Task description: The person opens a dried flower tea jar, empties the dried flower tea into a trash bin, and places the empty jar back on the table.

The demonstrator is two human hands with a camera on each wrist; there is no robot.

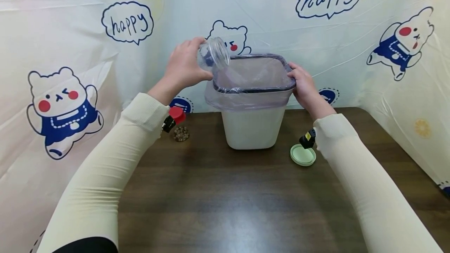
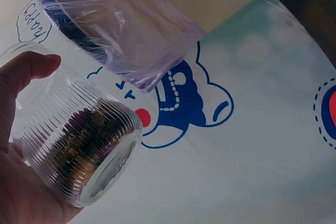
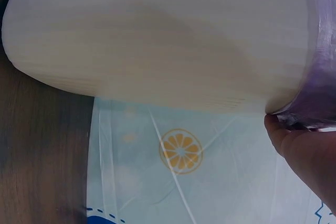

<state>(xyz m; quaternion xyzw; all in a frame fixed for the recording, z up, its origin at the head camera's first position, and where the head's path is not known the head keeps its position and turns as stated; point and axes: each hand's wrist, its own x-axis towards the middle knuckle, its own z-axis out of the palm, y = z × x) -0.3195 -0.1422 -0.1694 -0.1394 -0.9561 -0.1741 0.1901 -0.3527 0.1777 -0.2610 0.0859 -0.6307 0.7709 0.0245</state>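
clear ribbed jar (image 1: 213,53) tipped on side at left rim of white plastic bin (image 1: 252,126), mouth toward bin opening; brown granular contents visible through ridged wall in left wrist view. left hand (image 1: 183,67) wrapped round jar, thumb on top. right hand (image 1: 305,85) gripping bin's right rim over thin purple-tinted liner bag (image 1: 246,100). bin square, smooth, on dark wood-grain table (image 1: 225,198). round pale-green lid (image 1: 302,155) flat beside bin; small brown pellet pile (image 1: 181,133) at left.

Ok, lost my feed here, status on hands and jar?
Left hand grips jar, tipped at bin rim. Right hand holds rim. Mouth path clear.
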